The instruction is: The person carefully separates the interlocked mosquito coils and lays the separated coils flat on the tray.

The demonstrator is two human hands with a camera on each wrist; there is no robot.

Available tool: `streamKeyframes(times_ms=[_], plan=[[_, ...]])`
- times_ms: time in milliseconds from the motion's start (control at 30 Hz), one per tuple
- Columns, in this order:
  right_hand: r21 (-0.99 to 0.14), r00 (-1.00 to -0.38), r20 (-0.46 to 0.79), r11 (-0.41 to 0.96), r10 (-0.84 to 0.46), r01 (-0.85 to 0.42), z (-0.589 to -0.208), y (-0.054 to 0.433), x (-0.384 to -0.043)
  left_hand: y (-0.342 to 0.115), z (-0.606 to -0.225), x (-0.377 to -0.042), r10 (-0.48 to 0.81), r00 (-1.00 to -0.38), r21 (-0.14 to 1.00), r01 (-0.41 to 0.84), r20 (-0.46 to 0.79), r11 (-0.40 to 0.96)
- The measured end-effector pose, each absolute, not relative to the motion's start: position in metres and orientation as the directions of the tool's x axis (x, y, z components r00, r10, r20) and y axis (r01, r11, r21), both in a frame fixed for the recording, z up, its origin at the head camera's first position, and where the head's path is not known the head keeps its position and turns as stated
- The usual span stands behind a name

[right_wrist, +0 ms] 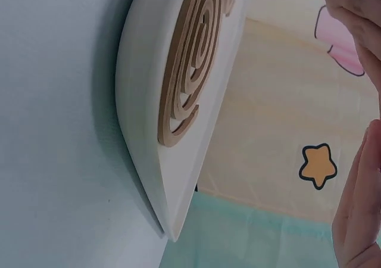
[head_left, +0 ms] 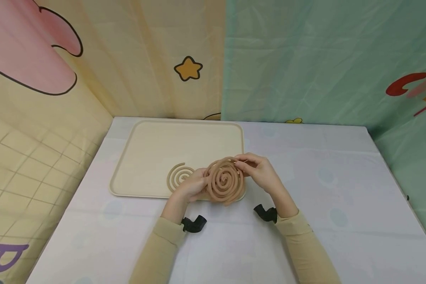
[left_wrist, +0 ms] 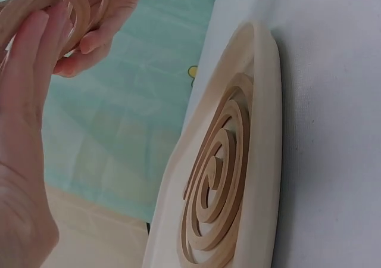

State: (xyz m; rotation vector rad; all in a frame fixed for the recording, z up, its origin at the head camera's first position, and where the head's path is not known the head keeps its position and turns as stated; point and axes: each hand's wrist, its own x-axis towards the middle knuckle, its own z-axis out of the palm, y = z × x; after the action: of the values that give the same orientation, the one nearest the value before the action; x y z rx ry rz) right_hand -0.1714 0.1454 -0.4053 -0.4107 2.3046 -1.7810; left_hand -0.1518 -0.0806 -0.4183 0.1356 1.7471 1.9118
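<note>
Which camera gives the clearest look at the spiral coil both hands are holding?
The head view: the whole held coil shows between left hand and right hand. The left wrist view catches only its edge; the right wrist view misses it.

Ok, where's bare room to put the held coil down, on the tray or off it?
The tray's far half, behind the flat coil, is bare. So is the tablecloth right of the tray. The near right corner is crowded: left hand and right hand hold the brown coil there.
</note>
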Motion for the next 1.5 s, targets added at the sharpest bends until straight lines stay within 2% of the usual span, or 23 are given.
streamKeyframes(times_ms=[333, 467, 600, 833, 1033, 1267, 1367, 1500], plan=[[-0.984, -0.936, -0.022, 0.175, -0.351, -0.043, -0.405, 0.145, -0.172, -0.076, -0.405, -0.146, 0.291, -0.945, 0.975, -0.090, -0.148, 0.205], [-0.991, -0.917, -0.094, 0.121, -0.388, 0.051, -0.406, 0.148, -0.175, -0.076, -0.403, -0.144, 0.207, -0.970, 0.970, -0.080, -0.129, 0.231], [-0.989, -0.923, -0.130, 0.118, -0.361, 0.093, -0.407, 0.147, -0.175, -0.077, -0.405, -0.146, 0.166, -0.975, 0.971, -0.112, -0.149, 0.211], [-0.970, -0.949, -0.070, 0.243, -0.306, -0.007, -0.403, 0.143, -0.170, -0.079, -0.413, -0.150, 0.300, -0.924, 0.972, -0.221, -0.235, 0.082], [-0.953, -0.945, -0.059, 0.299, -0.323, -0.043, -0.400, 0.141, -0.167, -0.077, -0.416, -0.150, 0.330, -0.902, 0.960, -0.269, -0.277, 0.071], [-0.959, -0.899, -0.037, 0.269, -0.436, -0.091, -0.405, 0.147, -0.171, -0.078, -0.418, -0.150, 0.397, -0.872, 0.952, -0.307, -0.285, 0.008], [-0.961, -0.861, -0.060, 0.262, -0.504, -0.087, -0.406, 0.150, -0.173, -0.080, -0.418, -0.151, 0.435, -0.851, 0.951, -0.306, -0.295, 0.045], [-0.946, -0.840, -0.111, 0.315, -0.531, -0.074, -0.407, 0.153, -0.174, -0.081, -0.419, -0.152, 0.436, -0.854, 0.957, -0.230, -0.285, 0.175]])
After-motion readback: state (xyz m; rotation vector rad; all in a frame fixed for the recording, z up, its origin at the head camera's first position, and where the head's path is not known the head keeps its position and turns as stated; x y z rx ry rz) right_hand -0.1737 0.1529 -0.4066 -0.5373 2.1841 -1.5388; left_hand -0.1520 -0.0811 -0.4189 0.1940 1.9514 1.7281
